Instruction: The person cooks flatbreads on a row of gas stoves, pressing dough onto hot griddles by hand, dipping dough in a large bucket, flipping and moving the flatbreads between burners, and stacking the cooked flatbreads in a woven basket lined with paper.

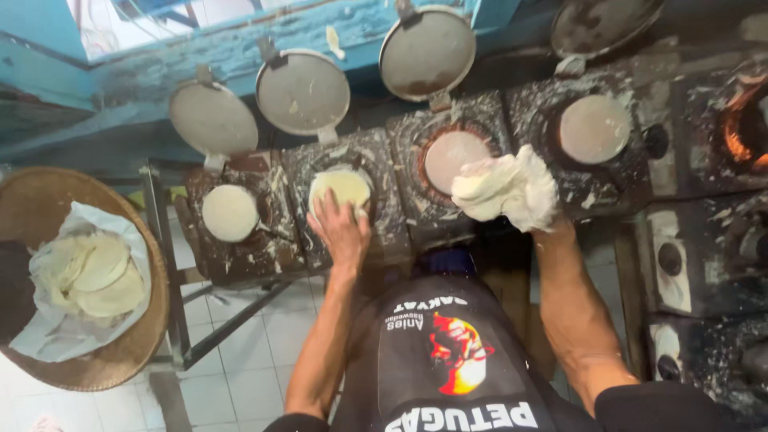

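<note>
Pale yellow and thin, the round wrapper [342,188] lies on the second small griddle from your left, and your left hand [342,228] rests flat on its near edge, fingers spread and pressing down rather than gripping. Your right hand [534,210] is raised over the stove edge and buried in a soft white lump of dough [507,189], closed around it so the fingers barely show. Just beyond that lump sits the third griddle [452,158], coated with a pinkish-white round. To the left of your left hand, the first griddle [230,212] carries a white round, and far right the fourth [594,128] holds another. Behind them four round hinged lids [302,92] stand tipped open against a blue sill [240,48]. The stove top [384,232] is dark and crusted with dried batter. Orange embers [740,128] glow at the far right. Well to your left, a woven basket [120,360] lined with white paper holds a stack of finished wrappers [88,274].
</note>
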